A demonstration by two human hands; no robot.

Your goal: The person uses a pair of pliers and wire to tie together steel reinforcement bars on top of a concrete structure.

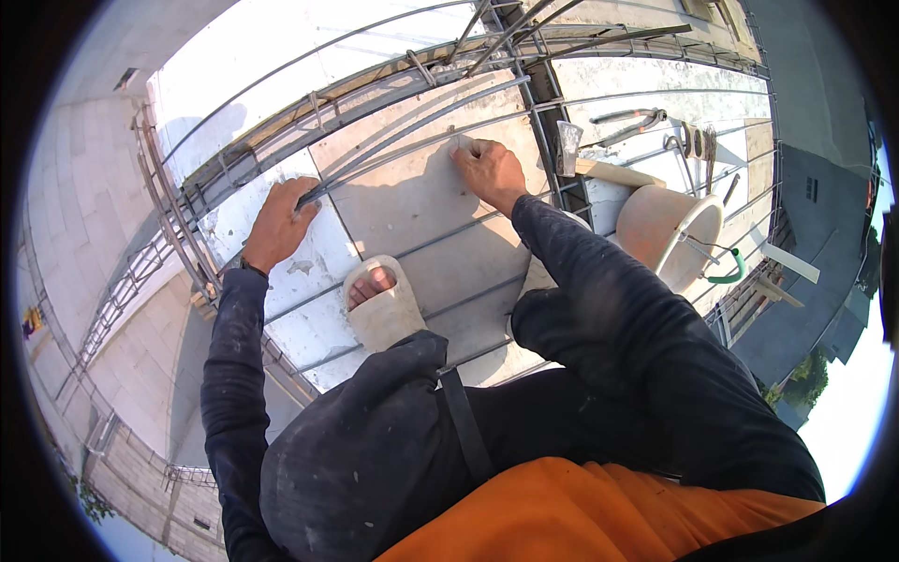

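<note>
Orange shirt (571,510): closest.
Left hand (279,223): round bar (487,91) by brown board's (384,215) left edge, maybe steadying it.
Right hand (490,173): apart; hold unclear.

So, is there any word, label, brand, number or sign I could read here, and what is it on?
None: I can read no text anywhere.
Bucket: no lettering shows on the side in view.
Sandal: none visible.
Orange shirt: none visible.
Small dark rectangle on the grey wall: too small to tell whether it bears writing.
</note>
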